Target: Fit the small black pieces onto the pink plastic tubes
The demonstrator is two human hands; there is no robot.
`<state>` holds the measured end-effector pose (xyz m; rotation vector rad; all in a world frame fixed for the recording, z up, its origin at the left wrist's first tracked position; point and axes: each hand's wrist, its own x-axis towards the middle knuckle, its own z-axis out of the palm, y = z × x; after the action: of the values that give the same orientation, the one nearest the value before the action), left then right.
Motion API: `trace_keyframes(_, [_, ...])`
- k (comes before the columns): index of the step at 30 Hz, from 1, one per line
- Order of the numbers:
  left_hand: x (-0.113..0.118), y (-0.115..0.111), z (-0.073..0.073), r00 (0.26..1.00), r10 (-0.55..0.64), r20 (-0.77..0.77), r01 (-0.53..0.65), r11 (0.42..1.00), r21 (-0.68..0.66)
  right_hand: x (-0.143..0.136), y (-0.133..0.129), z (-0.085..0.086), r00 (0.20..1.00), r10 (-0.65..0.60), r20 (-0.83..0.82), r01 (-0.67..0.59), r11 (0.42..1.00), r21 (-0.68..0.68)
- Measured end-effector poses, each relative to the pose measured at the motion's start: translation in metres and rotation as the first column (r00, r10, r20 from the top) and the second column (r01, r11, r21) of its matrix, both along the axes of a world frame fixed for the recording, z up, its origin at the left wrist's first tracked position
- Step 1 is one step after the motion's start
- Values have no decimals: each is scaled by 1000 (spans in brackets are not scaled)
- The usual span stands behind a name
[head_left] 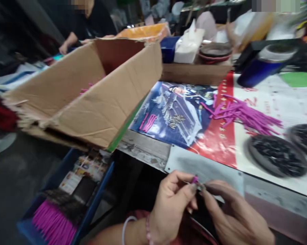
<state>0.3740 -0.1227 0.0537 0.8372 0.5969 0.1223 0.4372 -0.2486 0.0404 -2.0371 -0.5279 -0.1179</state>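
Observation:
My left hand [172,204], with bracelets at the wrist, pinches a small magenta piece [195,179] between thumb and forefinger. Close against it, my right hand [235,207] has its thumb and forefinger pressed together on a small metallic bit [200,186], blurred and partly hidden by the fingertips. Both hands are in front of the table's near edge, beside a pale metal plate [181,161]. Beyond them, a loose pile of magenta strips [245,114] lies on the printed sheet, with a heap of small metal parts [177,121] and several short magenta pieces [150,122] farther left.
A large cardboard box [112,105] stands at the left. Below it, a blue drawer [104,185] holds magenta strips. Round dishes of dark parts [278,154] sit at the right, near a blue cup [255,73]. A person [97,20] is behind the box.

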Motion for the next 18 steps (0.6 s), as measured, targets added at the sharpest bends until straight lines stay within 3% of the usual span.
trace_keyframes(3, [-2,1,-5,1000,-15,9,15,999,34,3,12,6,984,89,155,-87,996,-20])
trace_keyframes(7, [-3,-1,-9,998,-47,52,46,999,7,6,18,3,960,118,254,-110,993,-46])
trace_keyframes(13, [0,-6,-13,996,-49,76,46,998,32,1,13,-4,973,73,217,-72,997,-13])
trace_keyframes(18, [1,-9,-15,995,-54,85,48,997,65,-3,13,-9,996,57,73,-69,983,169])
